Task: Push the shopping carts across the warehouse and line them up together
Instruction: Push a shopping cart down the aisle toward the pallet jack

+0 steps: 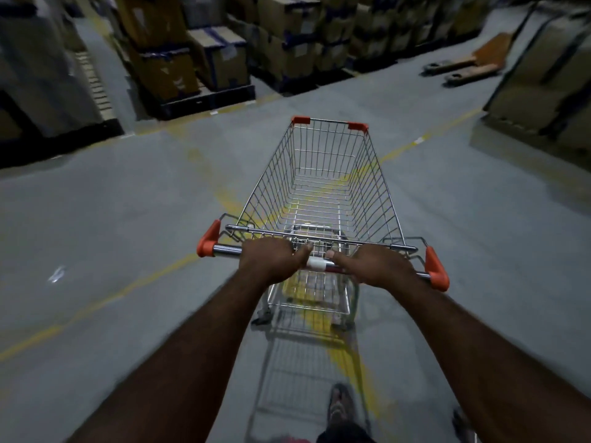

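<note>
My left hand (271, 257) and right hand (375, 265) both curl around the handle bar (227, 250) of the empty shopping cart (323, 187), which stands well short of the stacked boxes (192, 65).

The cart (379, 187) is bare silver wire, its basket a grid of thin bars, close-set on the sides and squarer on the bottom. The handle (227, 250) is shiny chrome, and the label (316, 263) at its middle is white with a red band at one end. The end caps (208, 239) on the handle are orange-red, and so are the corner caps (300, 120) on the basket's front rim. The floor (128, 203) is dull blue-grey, crossed by worn, patchy yellow lines (105, 298) with small white marks (418, 141). The boxes (224, 59) are brown cardboard with dark blue bands and pale labels. The pallet (208, 100) is black. The pallet jack (473, 63) is faded orange. The shoe (340, 402) is grey-brown.
</note>
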A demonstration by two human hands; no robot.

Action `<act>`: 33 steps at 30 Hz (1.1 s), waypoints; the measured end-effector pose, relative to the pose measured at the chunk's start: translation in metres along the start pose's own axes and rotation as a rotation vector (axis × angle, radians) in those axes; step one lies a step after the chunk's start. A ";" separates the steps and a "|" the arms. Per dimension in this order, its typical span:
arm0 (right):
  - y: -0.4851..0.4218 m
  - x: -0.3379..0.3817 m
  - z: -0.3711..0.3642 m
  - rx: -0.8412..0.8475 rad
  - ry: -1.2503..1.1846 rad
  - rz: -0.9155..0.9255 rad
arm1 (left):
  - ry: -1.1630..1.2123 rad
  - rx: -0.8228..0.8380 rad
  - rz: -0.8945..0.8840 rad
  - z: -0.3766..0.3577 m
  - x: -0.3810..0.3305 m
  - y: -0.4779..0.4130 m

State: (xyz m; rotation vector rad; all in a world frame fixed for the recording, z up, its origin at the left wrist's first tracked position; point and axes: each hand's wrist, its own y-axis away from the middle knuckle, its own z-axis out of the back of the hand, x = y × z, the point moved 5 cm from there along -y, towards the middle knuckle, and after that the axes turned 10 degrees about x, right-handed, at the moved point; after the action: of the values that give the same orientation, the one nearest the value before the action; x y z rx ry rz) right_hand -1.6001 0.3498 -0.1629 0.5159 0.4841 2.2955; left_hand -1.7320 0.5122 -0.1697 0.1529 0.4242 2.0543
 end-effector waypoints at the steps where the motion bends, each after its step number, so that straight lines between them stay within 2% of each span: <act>1: 0.001 -0.012 0.004 -0.010 0.001 -0.018 | 0.002 -0.006 -0.018 0.002 -0.011 -0.008; 6: 0.001 -0.068 0.024 -0.088 0.022 -0.083 | -0.058 -0.038 -0.115 0.015 -0.068 -0.050; 12: -0.022 -0.140 0.055 -0.129 0.041 -0.179 | -0.077 0.001 -0.233 0.036 -0.128 -0.108; 18: -0.068 -0.196 0.093 -0.163 0.024 -0.193 | -0.081 0.009 -0.258 0.062 -0.173 -0.179; 27: -0.157 -0.254 0.154 -0.193 0.005 -0.231 | -0.127 0.027 -0.262 0.102 -0.204 -0.299; 33: -0.242 -0.273 0.202 -0.227 0.001 -0.255 | -0.195 -0.092 -0.292 0.139 -0.203 -0.400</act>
State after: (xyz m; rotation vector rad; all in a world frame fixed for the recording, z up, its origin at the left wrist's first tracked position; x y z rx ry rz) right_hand -1.1837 0.3534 -0.1676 0.3203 0.2671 2.0720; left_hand -1.2640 0.5482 -0.1709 0.2199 0.2159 1.7486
